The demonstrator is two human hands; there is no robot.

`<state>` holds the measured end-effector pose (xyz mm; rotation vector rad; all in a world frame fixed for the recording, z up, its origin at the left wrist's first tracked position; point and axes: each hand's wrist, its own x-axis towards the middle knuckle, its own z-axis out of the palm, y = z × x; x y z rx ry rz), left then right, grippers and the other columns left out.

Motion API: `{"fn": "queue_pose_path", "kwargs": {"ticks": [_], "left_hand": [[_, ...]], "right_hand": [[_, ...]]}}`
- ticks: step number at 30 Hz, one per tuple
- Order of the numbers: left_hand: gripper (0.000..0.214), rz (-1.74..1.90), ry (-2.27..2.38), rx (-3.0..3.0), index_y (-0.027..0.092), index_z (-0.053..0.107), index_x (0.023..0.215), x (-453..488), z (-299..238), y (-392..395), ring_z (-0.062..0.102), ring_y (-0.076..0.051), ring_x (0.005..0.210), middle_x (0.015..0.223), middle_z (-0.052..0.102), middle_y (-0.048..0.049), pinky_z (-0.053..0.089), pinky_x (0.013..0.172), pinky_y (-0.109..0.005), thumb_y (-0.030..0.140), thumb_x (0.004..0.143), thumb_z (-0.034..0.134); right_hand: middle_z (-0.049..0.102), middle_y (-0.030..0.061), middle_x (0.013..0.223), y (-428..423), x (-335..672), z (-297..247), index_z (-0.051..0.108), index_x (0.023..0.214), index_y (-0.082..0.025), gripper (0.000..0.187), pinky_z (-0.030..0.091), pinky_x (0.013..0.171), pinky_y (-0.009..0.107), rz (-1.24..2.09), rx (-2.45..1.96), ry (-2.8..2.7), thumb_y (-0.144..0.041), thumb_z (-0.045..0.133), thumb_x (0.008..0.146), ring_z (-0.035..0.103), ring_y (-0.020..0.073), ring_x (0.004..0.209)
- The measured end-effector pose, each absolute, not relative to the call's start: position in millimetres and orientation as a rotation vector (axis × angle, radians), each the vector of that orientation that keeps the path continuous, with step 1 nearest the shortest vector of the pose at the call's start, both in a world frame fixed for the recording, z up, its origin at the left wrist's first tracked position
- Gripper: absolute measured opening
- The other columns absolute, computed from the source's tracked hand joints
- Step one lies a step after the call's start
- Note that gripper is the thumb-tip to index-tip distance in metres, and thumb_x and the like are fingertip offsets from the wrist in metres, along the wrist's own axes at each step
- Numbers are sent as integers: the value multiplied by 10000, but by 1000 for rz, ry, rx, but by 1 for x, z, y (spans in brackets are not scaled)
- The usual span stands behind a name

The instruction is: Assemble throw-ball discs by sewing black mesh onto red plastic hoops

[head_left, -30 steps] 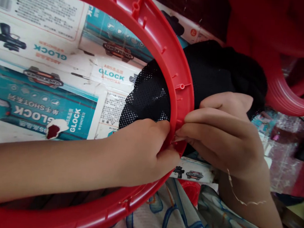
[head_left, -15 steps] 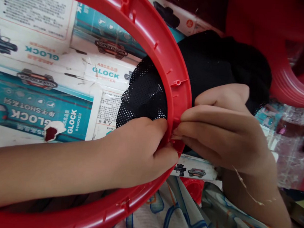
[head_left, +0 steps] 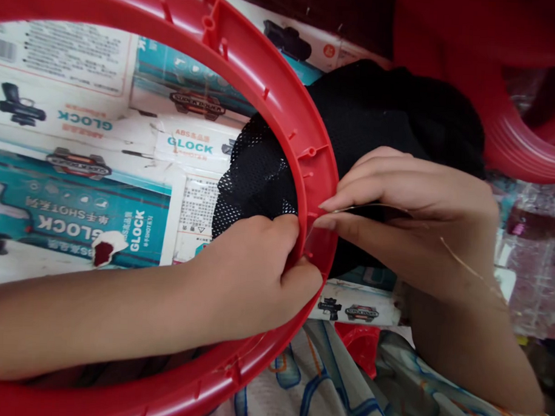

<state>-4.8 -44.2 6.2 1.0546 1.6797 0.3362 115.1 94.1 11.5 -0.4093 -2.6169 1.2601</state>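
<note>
A large red plastic ring (head_left: 281, 105) with small pegs on its inner face fills the view. Black mesh fabric (head_left: 372, 114) is bunched behind its right side and shows through the opening. My left hand (head_left: 257, 274) reaches through the ring and is closed on its right rim, thumb outside, fingers inside against the mesh. My right hand (head_left: 409, 212) is outside the ring, fingers pinched on a thin pale cord (head_left: 466, 266) at the rim, right where my left hand grips. The cord trails off over my right wrist.
Flattened toy-gun cartons (head_left: 87, 183) printed "GLOCK" lie beneath the ring. More red plastic parts (head_left: 520, 143) sit at the upper right, clear plastic bags (head_left: 530, 259) at the right. Patterned cloth (head_left: 326, 385) covers my lap at the bottom.
The ring has shifted left and slightly down in view. My right hand has loosened from a tight press on the rim and now pulls the cord out to the right.
</note>
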Motion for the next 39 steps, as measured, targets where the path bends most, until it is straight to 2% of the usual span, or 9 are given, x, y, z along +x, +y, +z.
{"fn": "queue_pose_path", "kwargs": {"ticks": [7, 13, 18, 24, 28, 31, 34, 36, 39], "left_hand": [[131, 278, 1691, 1104, 211, 409, 705, -4, 7, -43, 396, -139, 514, 606, 464, 6, 200, 523, -283, 309, 792, 409], [145, 253, 1715, 1146, 213, 397, 700, -3, 6, -43, 429, -148, 529, 615, 480, 0, 220, 534, -287, 322, 795, 410], [154, 279, 1728, 1239, 215, 379, 693, -3, 6, -46, 407, -151, 531, 598, 458, 2, 234, 557, -295, 317, 808, 382], [235, 296, 1841, 1399, 221, 312, 640, -9, 7, -48, 279, -133, 481, 527, 345, 20, 180, 541, -308, 349, 810, 410], [242, 429, 1838, 1331, 213, 341, 631, -11, 6, -48, 314, -113, 477, 522, 385, 36, 216, 532, -298, 319, 809, 466], [193, 653, 1857, 1167, 218, 371, 732, -8, 2, -52, 416, -99, 503, 577, 473, 58, 286, 518, -274, 289, 778, 544], [257, 898, 1760, 1002, 231, 373, 960, -3, -4, -59, 529, -93, 546, 682, 547, 75, 364, 509, -244, 257, 792, 566], [353, 951, 1702, 972, 236, 337, 1104, -1, -8, -62, 537, -88, 525, 714, 564, 81, 378, 492, -237, 250, 824, 552], [387, 956, 1676, 1071, 226, 338, 1198, -1, -10, -64, 542, -82, 524, 743, 596, 71, 395, 512, -236, 231, 857, 521]], "right_hand": [[716, -32, 807, 85, 108, 9, 727, 770, -238, 69, 547, 706, 272, 1194, -650, -2532, -174, 747, 785, 651, 129, 724], [719, -5, 796, 80, 105, 10, 721, 740, -242, 97, 561, 726, 315, 1166, -757, -2535, -159, 717, 790, 670, 175, 753], [725, -9, 822, 81, 106, 9, 716, 770, -252, 93, 546, 696, 303, 1163, -745, -2582, -176, 689, 816, 662, 167, 761], [745, -28, 909, 75, 105, 4, 732, 863, -251, 87, 524, 798, 293, 1069, -760, -2612, -221, 651, 872, 681, 164, 856], [750, -18, 910, 74, 102, 0, 744, 885, -234, 84, 505, 840, 306, 1019, -765, -2589, -251, 663, 875, 681, 170, 859], [750, -3, 905, 76, 101, -1, 753, 885, -228, 102, 501, 807, 318, 1021, -758, -2596, -261, 657, 874, 679, 183, 854], [747, -3, 888, 77, 101, -3, 757, 861, -229, 91, 497, 749, 316, 1049, -788, -2553, -253, 670, 852, 675, 183, 827], [739, -12, 850, 78, 102, -5, 755, 848, -235, 79, 496, 703, 305, 1090, -773, -2501, -267, 683, 838, 671, 173, 786], [712, -27, 787, 81, 103, -8, 743, 827, -238, 75, 487, 641, 285, 1148, -746, -2440, -291, 689, 827, 645, 150, 706]]}}
